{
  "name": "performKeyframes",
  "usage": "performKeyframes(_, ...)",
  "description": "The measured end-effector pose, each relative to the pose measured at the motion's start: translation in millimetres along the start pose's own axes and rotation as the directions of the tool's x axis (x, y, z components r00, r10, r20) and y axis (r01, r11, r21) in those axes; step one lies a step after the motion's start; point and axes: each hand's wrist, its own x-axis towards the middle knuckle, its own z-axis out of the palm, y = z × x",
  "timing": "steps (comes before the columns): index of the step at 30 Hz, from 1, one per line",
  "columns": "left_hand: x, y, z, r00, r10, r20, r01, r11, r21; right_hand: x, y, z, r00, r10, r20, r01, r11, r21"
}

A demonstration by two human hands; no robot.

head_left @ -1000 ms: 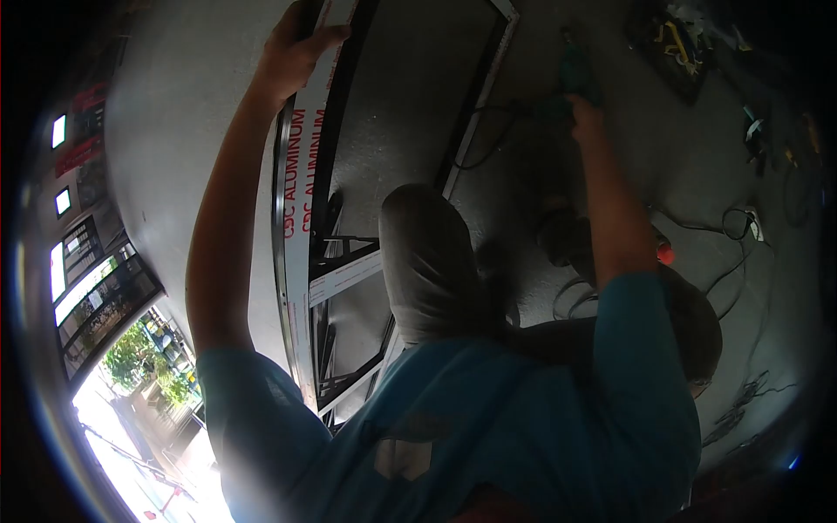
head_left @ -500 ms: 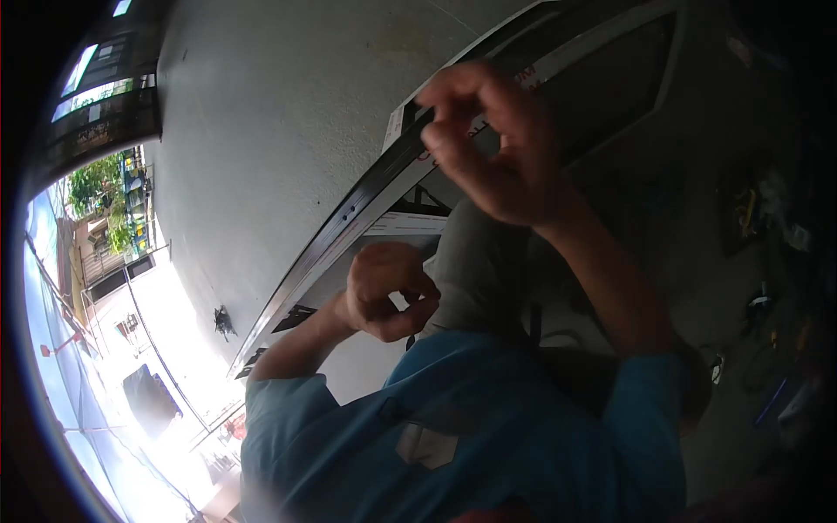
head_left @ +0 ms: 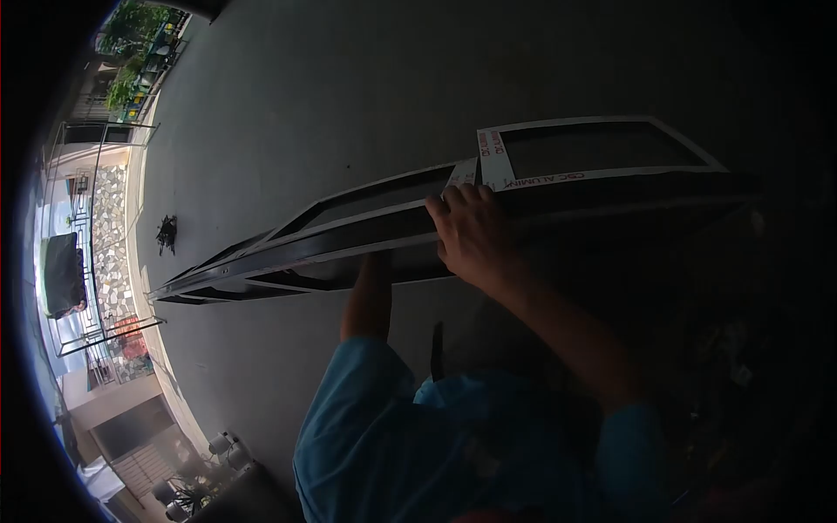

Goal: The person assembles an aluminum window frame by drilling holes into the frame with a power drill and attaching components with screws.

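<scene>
A long dark metal frame (head_left: pixel 331 247), partly covered in white protective film with red lettering, stretches across the middle of the view. My right hand (head_left: pixel 475 234) has its fingers hooked over the upper edge of this frame, near a white-filmed corner. My left forearm (head_left: pixel 370 301) reaches up to the frame's lower side, and the hand at its end is hidden behind the frame. To the right of centre, a panel section with a white-filmed border (head_left: pixel 558 180) rises above the long edge.
Grey concrete floor (head_left: pixel 288 113) surrounds the frame. A small dark tangled heap (head_left: pixel 166 233) lies on it at the left. Beyond are a metal rack (head_left: pixel 106 125), green plants (head_left: pixel 131 30) and a dark cloth (head_left: pixel 64 275). Faint, unclear items lie in the dark right side.
The view has turned, and the frame now lies more level across it. My right hand has gone from a raised, curled pose to the frame's edge; my left hand has passed out of sight behind it.
</scene>
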Motion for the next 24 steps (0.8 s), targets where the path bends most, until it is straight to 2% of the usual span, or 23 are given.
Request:
performKeyframes(10, 21.6, 7.7, -2.4, 0.982, 0.136, 0.128, -0.172, 0.926, 0.337, -4.0, -6.9, 3.5, 0.999, 0.016, -0.029, -0.015, 1.000, 0.014)
performKeyframes(19, 56.7, -18.5, -2.0, 0.946, 0.154, 0.287, -0.300, 0.756, 0.582, 3.7, -3.8, -0.5, 1.000, 0.021, 0.010, -0.020, 0.999, -0.038)
performKeyframes(24, 68.0, -27.0, -25.3, 0.915, 0.180, 0.362, -0.389, 0.633, 0.669, 6.3, -5.7, -5.6, 0.999, 0.010, 0.041, -0.008, 0.999, -0.048)
